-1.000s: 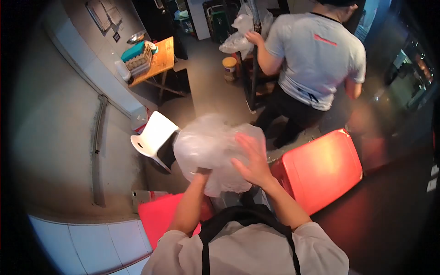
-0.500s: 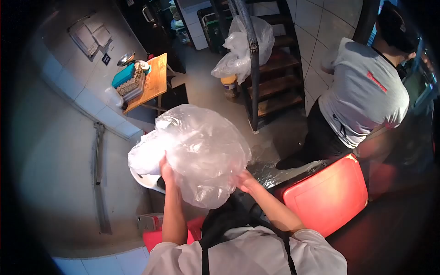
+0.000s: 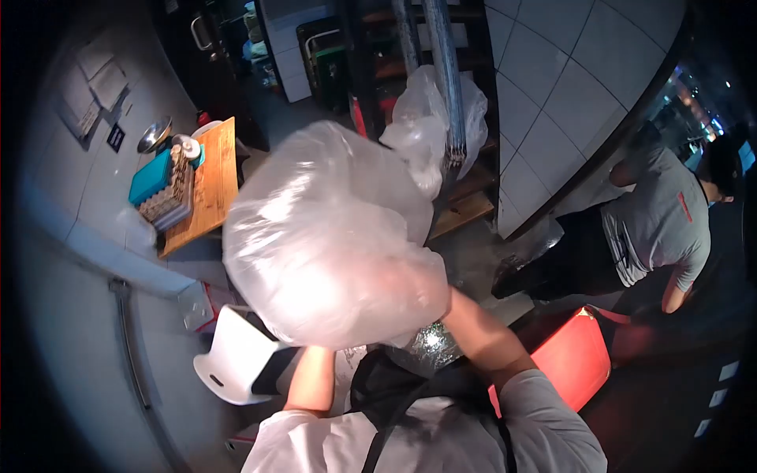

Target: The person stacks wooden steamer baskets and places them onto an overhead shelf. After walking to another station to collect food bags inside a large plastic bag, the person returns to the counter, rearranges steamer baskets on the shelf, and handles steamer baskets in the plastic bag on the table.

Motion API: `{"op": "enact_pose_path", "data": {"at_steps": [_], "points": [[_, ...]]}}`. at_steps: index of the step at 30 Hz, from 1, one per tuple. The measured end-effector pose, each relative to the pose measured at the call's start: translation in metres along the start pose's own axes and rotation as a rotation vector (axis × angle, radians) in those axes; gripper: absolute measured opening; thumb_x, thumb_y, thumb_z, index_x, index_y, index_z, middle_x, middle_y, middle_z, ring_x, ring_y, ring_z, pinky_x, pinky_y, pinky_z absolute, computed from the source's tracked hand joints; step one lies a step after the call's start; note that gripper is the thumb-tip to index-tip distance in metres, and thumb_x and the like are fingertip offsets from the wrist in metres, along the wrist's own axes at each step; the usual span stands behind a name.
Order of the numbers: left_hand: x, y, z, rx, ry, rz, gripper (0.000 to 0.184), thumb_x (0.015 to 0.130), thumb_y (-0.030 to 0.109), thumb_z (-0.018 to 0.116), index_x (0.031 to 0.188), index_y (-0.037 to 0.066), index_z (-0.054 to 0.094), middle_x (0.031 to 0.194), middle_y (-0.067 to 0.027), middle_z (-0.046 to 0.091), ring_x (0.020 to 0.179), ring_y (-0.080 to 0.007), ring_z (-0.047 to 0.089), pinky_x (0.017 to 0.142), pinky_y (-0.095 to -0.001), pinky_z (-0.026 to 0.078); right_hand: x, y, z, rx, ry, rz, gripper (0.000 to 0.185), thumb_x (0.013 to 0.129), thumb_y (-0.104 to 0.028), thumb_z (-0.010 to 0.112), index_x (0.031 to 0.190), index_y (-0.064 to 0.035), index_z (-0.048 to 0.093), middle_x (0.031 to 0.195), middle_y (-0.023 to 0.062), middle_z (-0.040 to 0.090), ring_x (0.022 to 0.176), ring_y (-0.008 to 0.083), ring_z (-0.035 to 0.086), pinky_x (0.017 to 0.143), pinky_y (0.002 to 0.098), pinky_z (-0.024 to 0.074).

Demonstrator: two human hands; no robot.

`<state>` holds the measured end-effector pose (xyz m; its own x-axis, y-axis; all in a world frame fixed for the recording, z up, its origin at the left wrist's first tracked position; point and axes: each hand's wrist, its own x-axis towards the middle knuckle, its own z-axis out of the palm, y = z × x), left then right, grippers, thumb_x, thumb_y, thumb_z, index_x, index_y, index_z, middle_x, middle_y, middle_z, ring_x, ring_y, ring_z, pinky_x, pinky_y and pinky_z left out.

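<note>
A large, puffed-up clear plastic bag (image 3: 315, 229) fills the space in front of my chest. My right hand (image 3: 402, 280) shows only faintly through the plastic at the bag's right side, its fingers blurred. My left forearm reaches up under the bag's lower edge, and the left hand is hidden behind the plastic. Beyond the bag, a second crumpled clear bag (image 3: 419, 130) hangs at the metal post of the wooden stairs.
A wooden table (image 3: 217, 185) with egg trays (image 3: 169, 189) and a metal bowl (image 3: 154, 135) stands at the left. Below it is a white chair (image 3: 236, 355). A red container (image 3: 576, 359) is at the right, near a person in grey (image 3: 662, 213) leaning away.
The bag in front of me has risen and now covers both hands. My view has shifted nearer the stairs. The other person appears farther right.
</note>
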<state>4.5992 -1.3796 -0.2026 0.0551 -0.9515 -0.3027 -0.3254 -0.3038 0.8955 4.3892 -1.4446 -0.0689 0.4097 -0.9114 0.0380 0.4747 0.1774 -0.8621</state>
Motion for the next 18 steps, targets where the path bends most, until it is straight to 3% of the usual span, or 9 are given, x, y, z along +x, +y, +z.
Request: {"op": "enact_pose_path", "data": {"at_steps": [3, 7, 11, 12, 13, 14, 17, 18], "points": [[0.097, 0.071, -0.056, 0.122, 0.256, 0.263, 0.032, 0.099, 0.024, 0.056, 0.118, 0.0, 0.066, 0.111, -0.0137, 0.069, 0.097, -0.0313, 0.066, 0.089, -0.0414, 0.052, 0.062, -0.066, 0.016, -0.079, 0.137, -0.174, 0.022, 0.097, -0.017, 0.063, 0.113, -0.0021, 0.066, 0.097, 0.0024, 0.066, 0.084, 0.013, 0.058, 0.074, 0.0335, 0.0503], [0.227, 0.222, -0.126, 0.308, 0.752, 0.7, 0.031, 0.098, 0.023, 0.057, 0.118, 0.001, 0.066, 0.112, -0.0136, 0.069, 0.099, -0.0328, 0.065, 0.09, -0.0429, 0.051, 0.097, -0.159, 0.004, -0.184, 0.414, -0.428, 0.023, 0.098, -0.019, 0.064, 0.111, -0.0011, 0.068, 0.095, 0.003, 0.067, 0.082, 0.0123, 0.058, 0.073, 0.0336, 0.0501], [0.305, 0.378, -0.123, 0.992, 1.26, 0.845, 0.031, 0.096, 0.023, 0.058, 0.118, 0.002, 0.066, 0.113, -0.0136, 0.068, 0.101, -0.0343, 0.065, 0.092, -0.0443, 0.05, 0.123, -0.17, -0.056, -0.444, 0.565, -0.423, 0.024, 0.096, -0.02, 0.064, 0.107, 0.0003, 0.071, 0.093, 0.0051, 0.07, 0.082, 0.0106, 0.06, 0.073, 0.0336, 0.0505], [0.316, 0.407, -0.103, 0.741, 1.062, 0.903, 0.036, 0.096, 0.025, 0.06, 0.123, 0.002, 0.064, 0.118, -0.0144, 0.067, 0.108, -0.0344, 0.063, 0.097, -0.046, 0.048, 0.128, -0.178, -0.045, -0.679, 0.541, -0.11, 0.029, 0.095, -0.024, 0.062, 0.101, 0.0027, 0.071, 0.092, 0.0145, 0.072, 0.089, 0.0152, 0.067, 0.079, 0.0344, 0.0517], [0.373, 0.412, -0.082, 0.419, 0.857, 1.026, 0.043, 0.094, 0.029, 0.062, 0.128, 0.003, 0.062, 0.124, -0.0154, 0.065, 0.114, -0.0333, 0.061, 0.101, -0.0467, 0.046, 0.141, -0.183, -0.032, -0.92, 0.462, 0.017, 0.038, 0.096, -0.033, 0.058, 0.105, 0.0021, 0.07, 0.101, 0.0227, 0.072, 0.101, 0.027, 0.069, 0.087, 0.039, 0.051], [0.397, 0.415, -0.063, 0.451, 0.741, 0.966, 0.044, 0.094, 0.029, 0.062, 0.129, 0.003, 0.061, 0.126, -0.0155, 0.064, 0.116, -0.033, 0.06, 0.102, -0.0463, 0.045, 0.161, -0.15, -0.053, -1.073, 0.361, -0.253, 0.04, 0.095, -0.035, 0.054, 0.108, 0.0001, 0.07, 0.106, 0.0232, 0.071, 0.105, 0.0364, 0.067, 0.092, 0.0433, 0.049], [0.409, 0.399, -0.022, 0.808, 0.412, 0.735, 0.046, 0.094, 0.029, 0.063, 0.132, 0.003, 0.058, 0.13, -0.0158, 0.061, 0.119, -0.0323, 0.057, 0.104, -0.0451, 0.043, 0.177, -0.117, -0.043, -1.11, 0.431, -0.149, 0.032, 0.092, -0.025, 0.056, 0.11, -0.0036, 0.071, 0.108, 0.0199, 0.071, 0.104, 0.0375, 0.066, 0.095, 0.045, 0.0483], [0.407, 0.387, -0.017, 0.931, 0.314, 0.684, 0.047, 0.094, 0.029, 0.063, 0.133, 0.003, 0.057, 0.131, -0.0159, 0.06, 0.12, -0.032, 0.056, 0.105, -0.0447, 0.043, 0.166, -0.11, -0.042, -0.974, 0.5, -0.268, 0.03, 0.09, -0.023, 0.059, 0.109, -0.0032, 0.071, 0.107, 0.0198, 0.071, 0.104, 0.038, 0.065, 0.095, 0.0454, 0.048]]}}
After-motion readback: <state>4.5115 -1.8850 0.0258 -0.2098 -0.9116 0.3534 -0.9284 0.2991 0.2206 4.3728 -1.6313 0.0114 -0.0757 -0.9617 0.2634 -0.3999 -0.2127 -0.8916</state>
